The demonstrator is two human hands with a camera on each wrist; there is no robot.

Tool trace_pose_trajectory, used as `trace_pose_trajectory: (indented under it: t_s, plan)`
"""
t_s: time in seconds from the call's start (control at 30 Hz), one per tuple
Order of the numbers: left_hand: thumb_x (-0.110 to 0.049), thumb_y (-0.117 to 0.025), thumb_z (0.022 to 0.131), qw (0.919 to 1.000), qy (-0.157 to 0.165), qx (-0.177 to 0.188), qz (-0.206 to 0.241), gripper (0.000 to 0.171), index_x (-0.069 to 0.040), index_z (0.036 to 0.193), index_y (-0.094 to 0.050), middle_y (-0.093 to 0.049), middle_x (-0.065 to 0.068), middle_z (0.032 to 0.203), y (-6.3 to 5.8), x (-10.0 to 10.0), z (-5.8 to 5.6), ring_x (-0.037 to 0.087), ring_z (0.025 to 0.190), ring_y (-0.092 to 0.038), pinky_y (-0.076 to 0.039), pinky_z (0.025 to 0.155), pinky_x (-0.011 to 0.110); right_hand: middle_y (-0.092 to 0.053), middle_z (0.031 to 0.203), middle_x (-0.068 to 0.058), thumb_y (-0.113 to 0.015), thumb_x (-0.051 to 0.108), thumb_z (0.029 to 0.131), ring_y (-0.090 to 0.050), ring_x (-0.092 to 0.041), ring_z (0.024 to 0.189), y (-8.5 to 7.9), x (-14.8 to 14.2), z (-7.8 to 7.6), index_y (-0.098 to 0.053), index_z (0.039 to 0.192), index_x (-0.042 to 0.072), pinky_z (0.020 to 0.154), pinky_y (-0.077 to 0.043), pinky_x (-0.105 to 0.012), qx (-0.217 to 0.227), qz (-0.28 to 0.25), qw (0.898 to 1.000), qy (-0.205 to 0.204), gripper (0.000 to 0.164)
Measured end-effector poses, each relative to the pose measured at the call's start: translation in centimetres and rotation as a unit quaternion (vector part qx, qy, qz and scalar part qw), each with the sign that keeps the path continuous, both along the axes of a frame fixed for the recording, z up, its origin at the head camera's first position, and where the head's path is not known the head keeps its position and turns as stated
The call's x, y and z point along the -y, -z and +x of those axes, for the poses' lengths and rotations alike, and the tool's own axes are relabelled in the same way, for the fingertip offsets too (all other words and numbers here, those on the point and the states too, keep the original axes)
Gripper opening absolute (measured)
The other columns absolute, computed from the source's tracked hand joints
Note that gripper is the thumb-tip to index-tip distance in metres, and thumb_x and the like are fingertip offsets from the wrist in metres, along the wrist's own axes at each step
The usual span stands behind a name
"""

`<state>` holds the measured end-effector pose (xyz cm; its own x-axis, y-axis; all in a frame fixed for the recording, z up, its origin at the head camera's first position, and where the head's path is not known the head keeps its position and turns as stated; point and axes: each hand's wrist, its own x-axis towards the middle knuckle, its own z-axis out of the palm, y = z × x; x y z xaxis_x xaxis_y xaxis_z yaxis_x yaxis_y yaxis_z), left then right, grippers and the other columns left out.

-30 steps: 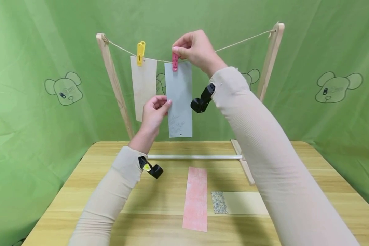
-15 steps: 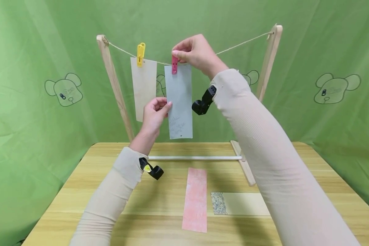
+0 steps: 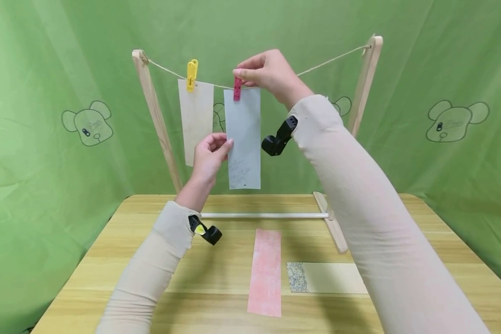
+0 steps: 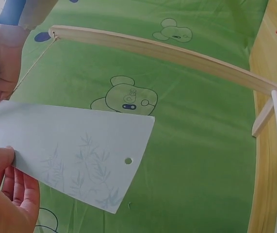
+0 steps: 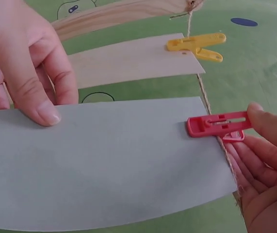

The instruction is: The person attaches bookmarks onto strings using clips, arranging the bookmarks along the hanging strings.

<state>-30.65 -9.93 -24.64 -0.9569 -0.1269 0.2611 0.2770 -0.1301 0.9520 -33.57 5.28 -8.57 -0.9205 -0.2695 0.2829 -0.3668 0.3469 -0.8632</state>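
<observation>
The nearly closed right grip (image 3: 272,74) pinched a pink clothespin (image 3: 237,90); below it, the left grip (image 3: 207,158), closed likewise, held a blue card (image 3: 245,134) by its edge

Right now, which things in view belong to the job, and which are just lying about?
In the job: blue card in left hand; pink clip in right hand; string; wooden frame; hung white card; yellow clip.

Lying about, perhaps for later: pink card; cream card.

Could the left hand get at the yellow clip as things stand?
Probably yes, once the left hand releases the blue card: the yellow clip on the string above has nothing covering it.
</observation>
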Motion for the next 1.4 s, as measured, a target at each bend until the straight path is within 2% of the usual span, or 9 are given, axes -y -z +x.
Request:
trace_pose_trajectory:
  t_s: [0.17,0.33,0.6,0.83,0.97,1.1,1.4]
  plan:
    - [-0.007,-0.066,0.087,1.0,0.001,0.0,0.004,0.015,-0.006,0.102,-0.061,-0.06,-0.002,0.089,0.3,0.1,0.0,0.01,0.081,-0.054,-0.048,0.071,0.021,-0.064,0.117,-0.006,-0.068,0.022,0.088,-0.057,-0.019,0.108,0.0,0.1,0.4,-0.061,0.121,0.005,0.096,-0.045,-0.025,-0.002,0.021,1.0,0.016,0.038]
    - [-0.007,-0.066,0.087,0.9998,0.003,-0.012,0.017,0.01,-0.007,0.096,-0.062,-0.059,-0.003,0.084,0.6,0.3,-0.2,0.008,0.077,-0.053,-0.048,0.072,0.024,-0.058,0.13,-0.003,-0.068,0.026,0.087,-0.051,-0.013,0.118,-0.2,0.0,0.7,-0.056,0.129,0.009,0.104,-0.037,-0.026,-0.013,0.036,0.999,0.026,0.047]
    - [-0.002,-0.065,0.086,0.9992,-0.001,-0.031,0.023,0.008,-0.007,0.092,-0.063,-0.061,-0.003,0.081,2.2,1.4,-0.1,0.007,0.075,-0.057,-0.051,0.075,0.023,-0.057,0.131,-0.001,-0.067,0.028,0.088,-0.051,-0.011,0.12,0.6,-1.7,1.3,-0.053,0.132,0.012,0.106,-0.035,-0.024,-0.04,0.017,0.999,0.004,0.049]
    - [-0.006,-0.065,0.087,0.9999,0.008,-0.012,-0.005,0.01,-0.006,0.097,-0.063,-0.063,-0.002,0.086,3.8,2.4,0.7,0.009,0.08,-0.058,-0.051,0.079,0.022,-0.059,0.129,0.0,-0.068,0.031,0.087,-0.053,-0.012,0.119,2.4,-4.4,2.7,-0.056,0.13,0.014,0.109,-0.032,-0.028,-0.044,0.021,0.999,-0.016,0.048]
    - [-0.007,-0.064,0.088,0.9996,0.023,0.001,-0.017,0.013,-0.002,0.1,-0.062,-0.063,-0.002,0.086,5.1,2.8,1.6,0.01,0.079,-0.058,-0.051,0.076,0.021,-0.059,0.129,-0.003,-0.066,0.03,0.088,-0.053,-0.014,0.119,4.7,-6.3,3.7,-0.054,0.131,0.011,0.109,-0.033,-0.029,-0.04,0.025,0.998,-0.039,0.048]
    - [-0.007,-0.064,0.088,0.9987,0.034,0.013,-0.035,0.019,0.002,0.105,-0.061,-0.064,-0.002,0.087,6.8,3.1,2.9,0.012,0.08,-0.059,-0.052,0.075,0.021,-0.058,0.13,-0.004,-0.063,0.031,0.09,-0.054,-0.014,0.118,8.0,-8.4,5.1,-0.052,0.132,0.009,0.107,-0.035,-0.03,-0.034,0.049,0.997,-0.047,0.049]
    - [-0.003,-0.065,0.086,0.9966,0.044,0.033,-0.06,0.021,0.006,0.104,-0.061,-0.064,0.001,0.086,10.4,2.4,5.4,0.01,0.076,-0.059,-0.052,0.069,0.022,-0.058,0.129,-0.01,-0.063,0.027,0.09,-0.058,-0.007,0.109,15.4,-12.7,7.8,-0.052,0.131,0.005,0.091,-0.046,-0.016,-0.018,0.067,0.997,-0.039,0.048]
